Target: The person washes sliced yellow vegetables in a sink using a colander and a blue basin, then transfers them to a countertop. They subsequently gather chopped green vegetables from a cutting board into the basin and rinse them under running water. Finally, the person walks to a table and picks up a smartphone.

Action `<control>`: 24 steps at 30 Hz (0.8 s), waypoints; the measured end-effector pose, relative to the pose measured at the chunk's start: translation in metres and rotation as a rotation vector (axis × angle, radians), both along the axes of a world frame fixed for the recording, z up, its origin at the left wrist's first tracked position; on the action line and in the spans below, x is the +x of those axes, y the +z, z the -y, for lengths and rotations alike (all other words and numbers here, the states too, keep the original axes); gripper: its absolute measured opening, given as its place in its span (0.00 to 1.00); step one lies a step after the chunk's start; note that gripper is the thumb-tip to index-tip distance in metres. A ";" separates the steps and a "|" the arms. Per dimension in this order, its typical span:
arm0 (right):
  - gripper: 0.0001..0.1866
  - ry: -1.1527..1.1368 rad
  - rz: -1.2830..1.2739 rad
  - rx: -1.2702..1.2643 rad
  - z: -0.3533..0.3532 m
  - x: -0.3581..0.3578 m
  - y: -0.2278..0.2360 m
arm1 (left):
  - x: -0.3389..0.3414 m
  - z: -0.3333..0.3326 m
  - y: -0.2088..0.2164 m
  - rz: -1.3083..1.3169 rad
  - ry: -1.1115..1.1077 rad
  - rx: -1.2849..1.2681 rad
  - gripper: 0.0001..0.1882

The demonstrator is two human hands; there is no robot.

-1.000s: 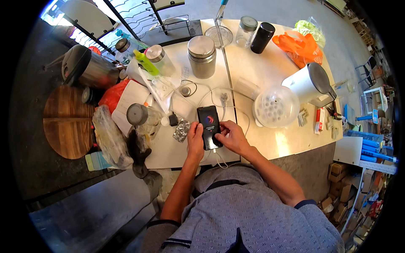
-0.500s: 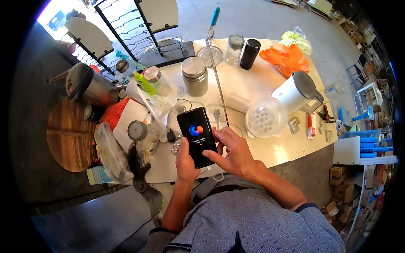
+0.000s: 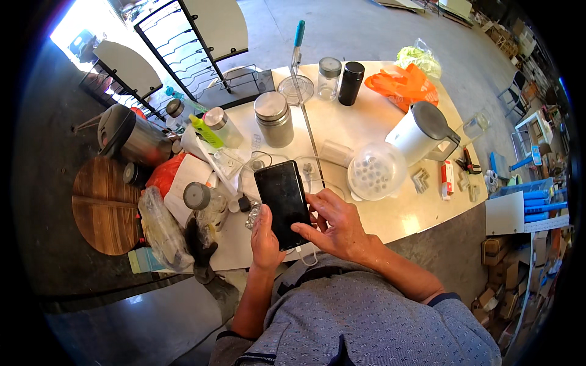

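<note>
A black smartphone (image 3: 281, 201) is held upright over the near edge of the table, its screen dark. My left hand (image 3: 266, 239) wraps its lower left side, with the thumb along the edge. From the right, my right hand (image 3: 337, 224) grips the phone's other edge, its thumb at the lower right of the screen and its fingers partly hidden behind. A white cable (image 3: 310, 258) hangs below the phone's lower end. Close to my left hand lie a silvery blister pack (image 3: 253, 215) and a small black plug (image 3: 245, 204).
Across the cream table (image 3: 397, 218) stand a steel canister (image 3: 274, 120), a black tumbler (image 3: 351, 83), a white kettle (image 3: 421, 133) and a translucent round container (image 3: 377, 172). An orange bag (image 3: 404, 85) lies at the far right. Jars, bags and a wooden round board (image 3: 104, 207) crowd the left.
The phone's screen has gone from a lit coloured graphic to dark. Both hands keep their hold on it. The whole view has shifted slightly.
</note>
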State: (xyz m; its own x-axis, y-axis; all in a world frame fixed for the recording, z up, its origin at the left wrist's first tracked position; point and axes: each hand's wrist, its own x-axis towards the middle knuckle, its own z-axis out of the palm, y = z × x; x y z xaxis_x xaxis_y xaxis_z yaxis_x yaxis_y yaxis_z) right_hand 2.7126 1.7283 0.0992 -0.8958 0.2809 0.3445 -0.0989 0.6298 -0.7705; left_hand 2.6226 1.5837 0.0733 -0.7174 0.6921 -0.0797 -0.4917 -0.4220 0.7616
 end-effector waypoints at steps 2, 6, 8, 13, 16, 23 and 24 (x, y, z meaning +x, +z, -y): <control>0.28 0.015 -0.002 0.001 -0.001 0.001 0.001 | 0.001 0.000 -0.001 0.006 0.004 0.009 0.30; 0.28 0.042 0.013 0.013 -0.005 0.001 0.001 | 0.002 0.000 -0.005 0.026 0.009 0.027 0.31; 0.28 0.065 -0.030 -0.036 -0.004 -0.002 -0.001 | 0.003 0.001 -0.008 0.059 0.016 0.068 0.32; 0.28 0.126 -0.015 -0.262 -0.006 -0.003 -0.001 | 0.005 0.002 -0.018 0.112 -0.004 0.222 0.35; 0.28 0.119 -0.004 -0.310 -0.006 -0.003 0.001 | 0.009 0.001 -0.019 0.175 0.024 0.187 0.35; 0.28 0.083 -0.057 -0.213 -0.008 -0.001 -0.003 | 0.015 -0.003 -0.011 0.138 0.045 0.097 0.32; 0.28 0.082 -0.072 -0.211 -0.008 -0.001 -0.003 | 0.012 -0.003 -0.012 0.104 0.026 0.109 0.32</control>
